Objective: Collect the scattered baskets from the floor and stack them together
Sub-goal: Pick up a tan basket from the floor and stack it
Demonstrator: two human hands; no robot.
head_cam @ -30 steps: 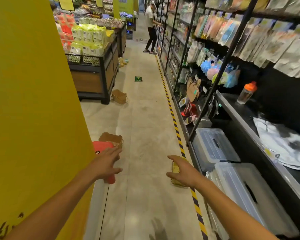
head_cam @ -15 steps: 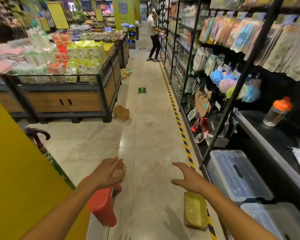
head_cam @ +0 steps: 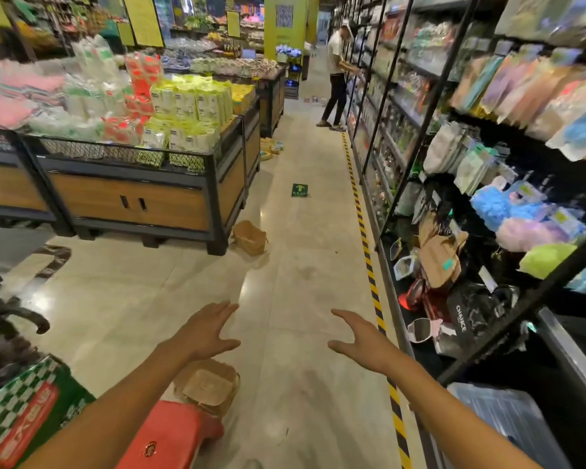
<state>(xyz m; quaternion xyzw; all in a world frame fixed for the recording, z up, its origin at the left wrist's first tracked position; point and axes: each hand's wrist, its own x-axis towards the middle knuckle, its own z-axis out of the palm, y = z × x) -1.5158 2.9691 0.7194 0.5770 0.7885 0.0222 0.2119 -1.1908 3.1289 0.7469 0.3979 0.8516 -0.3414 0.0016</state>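
Both hands have moved up the aisle since a second ago; left hand and right hand hover spread, holding nothing. Near basket lies below the left hand, far basket beside the display stand. Nothing seems stacked yet.

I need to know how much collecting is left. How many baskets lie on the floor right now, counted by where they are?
Near basket under the left hand: 1
Far basket by the display stand: 1
Held in either hand: 0
Total: 2
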